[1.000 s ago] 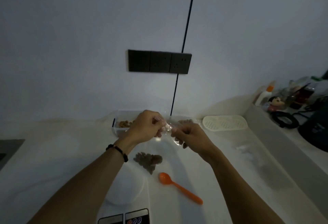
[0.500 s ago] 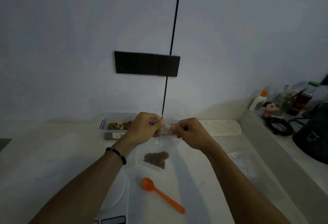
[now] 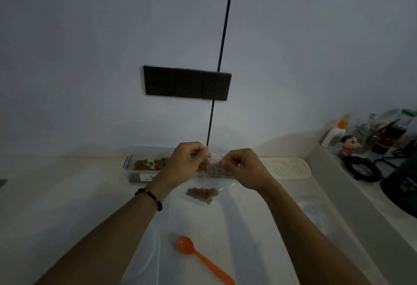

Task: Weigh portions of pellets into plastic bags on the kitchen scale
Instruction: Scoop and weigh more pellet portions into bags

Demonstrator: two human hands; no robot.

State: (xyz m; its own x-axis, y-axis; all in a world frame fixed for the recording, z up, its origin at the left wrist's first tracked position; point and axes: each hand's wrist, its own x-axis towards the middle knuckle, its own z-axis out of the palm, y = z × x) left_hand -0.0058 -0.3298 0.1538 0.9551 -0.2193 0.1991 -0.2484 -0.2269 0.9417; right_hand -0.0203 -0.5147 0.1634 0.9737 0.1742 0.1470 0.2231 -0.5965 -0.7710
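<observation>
We hold a clear plastic bag point(image 3: 211, 185) by its top edge, above the counter point(image 3: 67, 194).

Our left hand point(image 3: 185, 165) and right hand point(image 3: 244, 168) each pinch the bag's top, close together. Brown pellets point(image 3: 202, 193) hang in the bag below both hands. Behind the bag stands the pellet container point(image 3: 144, 165); nearer us lies the orange spoon point(image 3: 203, 258).

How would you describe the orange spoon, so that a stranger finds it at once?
Start at the dark socket panel on the wall and look straight down, past both hands, to the white counter. The orange spoon lies there, nearest the viewer, bowl toward the wall. Nothing else on the counter is bright orange.
</observation>
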